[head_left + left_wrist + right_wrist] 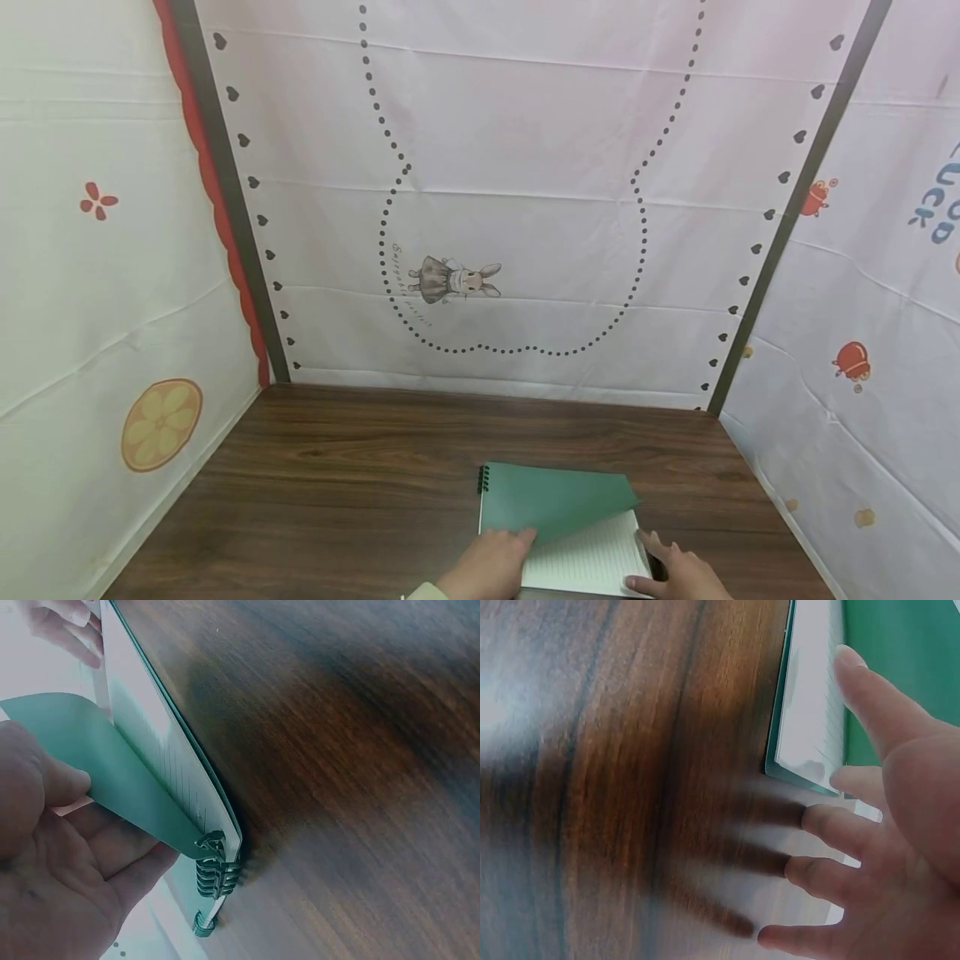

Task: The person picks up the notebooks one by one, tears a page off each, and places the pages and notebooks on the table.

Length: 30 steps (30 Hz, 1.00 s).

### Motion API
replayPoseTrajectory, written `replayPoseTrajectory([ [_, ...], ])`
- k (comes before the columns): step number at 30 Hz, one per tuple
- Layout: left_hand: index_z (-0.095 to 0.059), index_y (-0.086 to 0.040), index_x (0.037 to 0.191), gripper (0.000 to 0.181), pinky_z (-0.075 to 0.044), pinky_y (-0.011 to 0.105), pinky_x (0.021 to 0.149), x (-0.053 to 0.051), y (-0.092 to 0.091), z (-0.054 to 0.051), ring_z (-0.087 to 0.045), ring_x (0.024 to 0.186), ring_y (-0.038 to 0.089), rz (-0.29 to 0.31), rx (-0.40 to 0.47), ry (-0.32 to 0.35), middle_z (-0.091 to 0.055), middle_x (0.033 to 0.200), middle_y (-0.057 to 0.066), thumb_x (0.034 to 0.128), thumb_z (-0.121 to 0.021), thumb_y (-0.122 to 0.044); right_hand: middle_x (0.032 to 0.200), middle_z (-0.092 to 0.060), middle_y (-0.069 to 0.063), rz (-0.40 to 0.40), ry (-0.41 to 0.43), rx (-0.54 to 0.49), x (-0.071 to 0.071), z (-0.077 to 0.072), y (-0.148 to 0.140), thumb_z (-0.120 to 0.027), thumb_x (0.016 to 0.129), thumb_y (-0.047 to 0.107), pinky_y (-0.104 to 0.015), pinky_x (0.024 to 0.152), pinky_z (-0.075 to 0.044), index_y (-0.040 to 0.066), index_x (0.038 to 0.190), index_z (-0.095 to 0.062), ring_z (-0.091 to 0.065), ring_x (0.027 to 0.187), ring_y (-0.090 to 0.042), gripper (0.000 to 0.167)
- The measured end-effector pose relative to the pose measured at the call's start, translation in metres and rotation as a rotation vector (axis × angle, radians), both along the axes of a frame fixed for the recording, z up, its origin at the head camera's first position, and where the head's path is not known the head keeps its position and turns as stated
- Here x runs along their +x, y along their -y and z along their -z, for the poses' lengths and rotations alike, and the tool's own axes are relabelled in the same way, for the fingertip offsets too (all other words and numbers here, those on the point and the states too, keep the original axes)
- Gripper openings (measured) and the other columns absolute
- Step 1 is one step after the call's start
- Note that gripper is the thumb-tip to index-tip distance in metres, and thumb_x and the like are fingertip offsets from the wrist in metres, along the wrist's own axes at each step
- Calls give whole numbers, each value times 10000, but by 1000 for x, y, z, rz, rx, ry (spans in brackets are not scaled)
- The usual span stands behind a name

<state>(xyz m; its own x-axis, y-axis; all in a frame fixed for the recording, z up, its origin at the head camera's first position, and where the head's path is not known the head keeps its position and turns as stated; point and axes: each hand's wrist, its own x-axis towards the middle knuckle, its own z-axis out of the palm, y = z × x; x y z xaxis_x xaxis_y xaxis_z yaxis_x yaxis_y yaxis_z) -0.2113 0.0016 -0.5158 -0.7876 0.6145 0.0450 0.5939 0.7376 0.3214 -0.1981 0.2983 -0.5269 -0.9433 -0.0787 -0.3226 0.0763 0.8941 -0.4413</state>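
Observation:
A spiral notebook with a green cover point(555, 500) lies on the table, its black coil binding point(483, 478) on the left side. The cover is partly lifted, baring lined white pages point(588, 554) toward the near right. My left hand point(491, 562) pinches the cover's near edge between thumb and fingers; the left wrist view shows the green cover point(112, 769) bent up from the pages. My right hand point(686, 575) is at the notebook's right edge. In the right wrist view its fingers point(832, 825) are spread beside the notebook's corner, and the thumb lies over the pages.
The dark wood-grain table point(337, 483) reaches back to a white printed cloth point(517, 250). More cloth hangs along the left side point(67, 317) and the right side point(885, 417). Dark posts stand at both back corners.

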Motion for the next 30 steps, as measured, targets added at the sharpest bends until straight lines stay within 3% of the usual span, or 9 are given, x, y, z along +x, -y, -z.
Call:
replayPoseTrajectory([
  [11, -634, -94, 1060, 268, -410, 236, 503, -2, 0, -2, -454, 541, 52, -52, 36, 59, -603, 665, -10, 806, -616, -11, 1350, -483, -370, -20, -18, -6, 1, 0, 4, -752, 754, 511, -715, 904, -386, 44, 1354, -549, -464, 1157, -635, 786],
  [21, -622, -85, 1058, 258, -423, 249, 504, -2, 2, -2, -469, 546, 62, -91, 89, 55, -597, 655, 3, 818, -573, -4, 1345, -495, -355, -6, -5, 107, 0, 1, 11, -774, 674, 567, -735, 904, -371, 57, 1341, -566, -448, 1187, -628, 865],
  [30, -600, -42, 1189, 337, -493, 260, 555, -3, 4, -3, -512, 568, 50, -114, 150, 126, -634, 683, 29, 872, -501, 12, 1318, -505, -374, -54, 0, 125, -3, -1, 10, -803, 670, 502, -748, 859, -390, 31, 1343, -552, -482, 1149, -626, 859],
])
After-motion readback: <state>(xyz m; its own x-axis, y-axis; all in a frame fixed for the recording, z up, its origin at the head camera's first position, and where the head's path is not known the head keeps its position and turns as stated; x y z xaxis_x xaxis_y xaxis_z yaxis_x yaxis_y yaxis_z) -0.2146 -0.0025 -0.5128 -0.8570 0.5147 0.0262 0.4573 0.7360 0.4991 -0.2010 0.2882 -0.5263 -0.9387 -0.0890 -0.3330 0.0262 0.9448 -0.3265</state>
